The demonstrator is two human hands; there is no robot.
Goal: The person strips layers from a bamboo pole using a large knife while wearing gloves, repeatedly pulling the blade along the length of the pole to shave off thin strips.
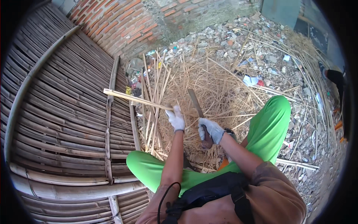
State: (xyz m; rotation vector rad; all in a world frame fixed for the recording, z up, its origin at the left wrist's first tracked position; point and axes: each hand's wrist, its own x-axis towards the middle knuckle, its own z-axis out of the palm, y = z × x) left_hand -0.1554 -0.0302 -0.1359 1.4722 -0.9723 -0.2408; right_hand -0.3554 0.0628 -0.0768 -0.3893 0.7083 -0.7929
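Observation:
My left hand (175, 118), in a white glove, is closed around the near end of a split bamboo strip (138, 99). The pale strip stretches away to the left, its far end over the edge of the bamboo slats. In my right hand (212, 130), also gloved, is a machete (195, 102) with a dull blade pointing up and away. The dark handle end (206, 143) sticks out below the fist. Blade and strip are apart. Beneath both hands lies a heap of straw-coloured bamboo shavings (209, 86).
On the left is a large bamboo slat platform (67, 108). Several loose bamboo strips (152, 112) lie beside it. A brick wall (123, 28) stands at the back, with rubble and litter (276, 71) on the right. Another person's dark-clothed leg (337, 84) shows at the right edge.

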